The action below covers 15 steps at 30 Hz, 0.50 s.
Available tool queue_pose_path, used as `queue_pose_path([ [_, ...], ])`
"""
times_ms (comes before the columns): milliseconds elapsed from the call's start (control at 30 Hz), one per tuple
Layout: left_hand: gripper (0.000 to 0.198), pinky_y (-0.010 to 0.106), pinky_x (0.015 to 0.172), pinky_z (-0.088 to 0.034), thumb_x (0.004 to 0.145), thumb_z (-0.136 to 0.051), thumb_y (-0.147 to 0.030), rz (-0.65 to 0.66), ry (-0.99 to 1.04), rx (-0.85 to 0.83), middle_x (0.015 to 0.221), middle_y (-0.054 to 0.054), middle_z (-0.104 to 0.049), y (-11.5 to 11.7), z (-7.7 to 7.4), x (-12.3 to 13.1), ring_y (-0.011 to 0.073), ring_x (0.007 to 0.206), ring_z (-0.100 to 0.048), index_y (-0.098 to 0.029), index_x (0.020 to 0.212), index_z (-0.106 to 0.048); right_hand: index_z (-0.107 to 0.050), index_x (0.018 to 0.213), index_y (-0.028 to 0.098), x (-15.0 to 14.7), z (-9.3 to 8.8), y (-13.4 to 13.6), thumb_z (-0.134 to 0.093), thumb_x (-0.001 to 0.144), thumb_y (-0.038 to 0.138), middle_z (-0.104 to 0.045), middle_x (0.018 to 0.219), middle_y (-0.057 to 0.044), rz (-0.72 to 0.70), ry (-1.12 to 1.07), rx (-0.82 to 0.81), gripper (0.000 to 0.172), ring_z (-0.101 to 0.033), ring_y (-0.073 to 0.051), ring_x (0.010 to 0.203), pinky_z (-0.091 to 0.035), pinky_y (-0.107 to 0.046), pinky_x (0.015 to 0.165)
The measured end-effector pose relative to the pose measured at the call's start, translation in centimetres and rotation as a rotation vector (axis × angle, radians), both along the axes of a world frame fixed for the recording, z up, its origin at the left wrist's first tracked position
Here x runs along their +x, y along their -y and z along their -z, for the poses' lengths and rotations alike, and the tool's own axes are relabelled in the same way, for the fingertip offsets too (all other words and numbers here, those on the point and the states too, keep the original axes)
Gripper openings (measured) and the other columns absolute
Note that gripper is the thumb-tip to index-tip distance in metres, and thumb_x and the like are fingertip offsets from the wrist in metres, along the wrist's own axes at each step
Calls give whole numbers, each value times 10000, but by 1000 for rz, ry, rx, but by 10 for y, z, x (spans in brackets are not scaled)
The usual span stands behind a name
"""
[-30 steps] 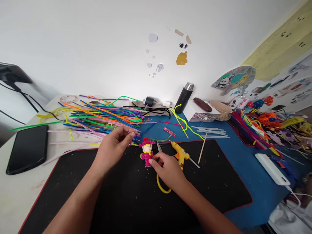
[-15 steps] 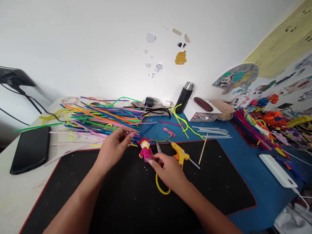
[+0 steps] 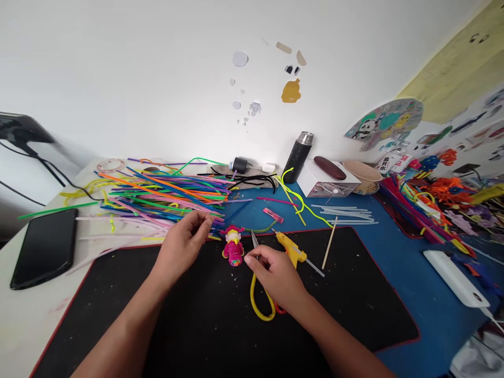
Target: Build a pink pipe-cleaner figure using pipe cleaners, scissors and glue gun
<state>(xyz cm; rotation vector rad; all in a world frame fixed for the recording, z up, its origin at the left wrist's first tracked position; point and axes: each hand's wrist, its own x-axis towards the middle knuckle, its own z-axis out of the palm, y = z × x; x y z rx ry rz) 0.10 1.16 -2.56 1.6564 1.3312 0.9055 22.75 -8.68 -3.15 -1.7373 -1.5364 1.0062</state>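
Note:
A small magenta pipe-cleaner doll [image 3: 235,252] with a white and yellow head area lies on the black mat [image 3: 205,325] between my hands. My left hand [image 3: 185,244] is to its left, fingers curled and thumb tip close to the index finger; anything held there is too small to see. Just right of the doll, my right hand [image 3: 277,275] has thumb and index finger pinched together, a small gap from it. What that pinch holds, if anything, cannot be made out. Scissors [image 3: 254,310] with a yellow handle lie partly beneath my right hand. A yellow glue gun [image 3: 291,247] sits just beyond it.
A heap of coloured pipe cleaners [image 3: 165,189] spreads at the back left, near a black phone [image 3: 45,247]. Behind the mat are a pink clip-like piece [image 3: 273,214], glue sticks [image 3: 346,212] and a black thermos [image 3: 298,157]. A wooden stick [image 3: 329,244] lies at right.
My right fingertips have come away from the doll, which now stands straighter in view with its multicoloured end showing. My left hand has shifted slightly left and down. The whole view has moved a little.

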Motion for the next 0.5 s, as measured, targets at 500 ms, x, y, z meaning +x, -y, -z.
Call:
queue_pose_path([
  [500,429,296,545,-344,981,-476,-601,-145,-186,104,581,-48,-442,-4,4,1,174,549,-432,-264,715,-485,-722,879,210,78,-9,-86,-582,979,537,-662,672,2,144,106,153,369,-574,-180,595,-443,-286,579],
])
